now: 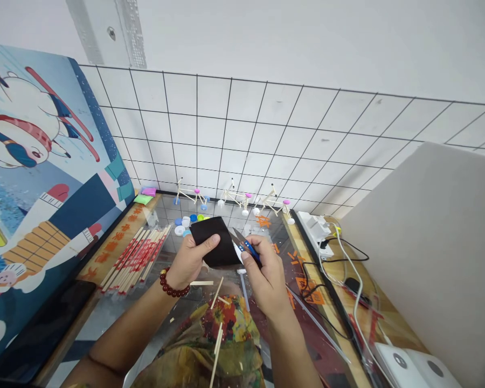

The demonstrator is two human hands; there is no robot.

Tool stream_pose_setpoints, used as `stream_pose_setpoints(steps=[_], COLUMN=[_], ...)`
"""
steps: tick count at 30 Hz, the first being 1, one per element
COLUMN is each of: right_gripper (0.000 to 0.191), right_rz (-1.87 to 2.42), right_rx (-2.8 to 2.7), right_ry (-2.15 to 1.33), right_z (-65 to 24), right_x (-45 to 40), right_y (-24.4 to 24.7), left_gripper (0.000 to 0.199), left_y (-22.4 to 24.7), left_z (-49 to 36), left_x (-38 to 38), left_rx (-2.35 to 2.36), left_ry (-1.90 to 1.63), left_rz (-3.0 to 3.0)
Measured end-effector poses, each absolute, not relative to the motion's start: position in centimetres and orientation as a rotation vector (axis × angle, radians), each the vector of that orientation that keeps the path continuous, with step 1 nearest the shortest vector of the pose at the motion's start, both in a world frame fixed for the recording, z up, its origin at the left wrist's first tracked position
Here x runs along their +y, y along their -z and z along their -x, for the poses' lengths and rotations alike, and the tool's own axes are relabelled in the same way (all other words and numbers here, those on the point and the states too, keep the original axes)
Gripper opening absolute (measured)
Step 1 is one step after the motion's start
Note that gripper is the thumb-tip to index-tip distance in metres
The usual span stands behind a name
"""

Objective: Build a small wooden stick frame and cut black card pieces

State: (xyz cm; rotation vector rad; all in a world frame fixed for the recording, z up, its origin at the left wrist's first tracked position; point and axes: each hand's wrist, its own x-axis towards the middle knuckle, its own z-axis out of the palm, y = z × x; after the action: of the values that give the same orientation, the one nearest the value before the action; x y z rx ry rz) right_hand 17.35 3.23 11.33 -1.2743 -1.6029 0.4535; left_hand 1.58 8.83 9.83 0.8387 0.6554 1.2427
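Observation:
My left hand [192, 258], wearing a beaded bracelet [173, 283], pinches a black sheet [216, 237] between thumb and fingers. The sheet looks like thin card or foam; its exact material I cannot make out. In my right hand [264, 272] is a pair of scissors [250, 249] with dark blue handles. Their blades point to the upper left, at the sheet's right edge. Whether the blades touch the sheet is hard to see. Behind the sheet lie several small coloured caps [186, 221]. Below my hands are loose pieces of wooden stick [217, 292].
Bundled chopsticks [135, 258] in red-printed wrappers lie at left. Stick models [230, 196] with round wheels stand along the wall grid. A power strip [315, 229] with cables runs down the right edge. A dark flat panel [44, 334] sits at lower left.

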Motion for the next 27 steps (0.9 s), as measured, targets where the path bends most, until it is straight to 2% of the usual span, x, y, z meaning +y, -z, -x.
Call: stream_pose_setpoints(steps=[17, 27], right_gripper=[0.012, 0.010], right_rz=[1.300, 1.370], right_rx=[-1.629, -1.593], right_ry=[-0.480, -0.461], right_z=[-17.6, -18.7], right_x=[3.2, 3.3], right_y=[-11.3, -11.5], left_gripper=[0.028, 0.033], left_y=[-9.5, -10.3], left_z=[-1.7, -1.8], left_x=[8.6, 8.9], left_rx=[0.668, 0.741], left_ry=[-1.153, -1.231], left_rz=[-0.870, -0.741])
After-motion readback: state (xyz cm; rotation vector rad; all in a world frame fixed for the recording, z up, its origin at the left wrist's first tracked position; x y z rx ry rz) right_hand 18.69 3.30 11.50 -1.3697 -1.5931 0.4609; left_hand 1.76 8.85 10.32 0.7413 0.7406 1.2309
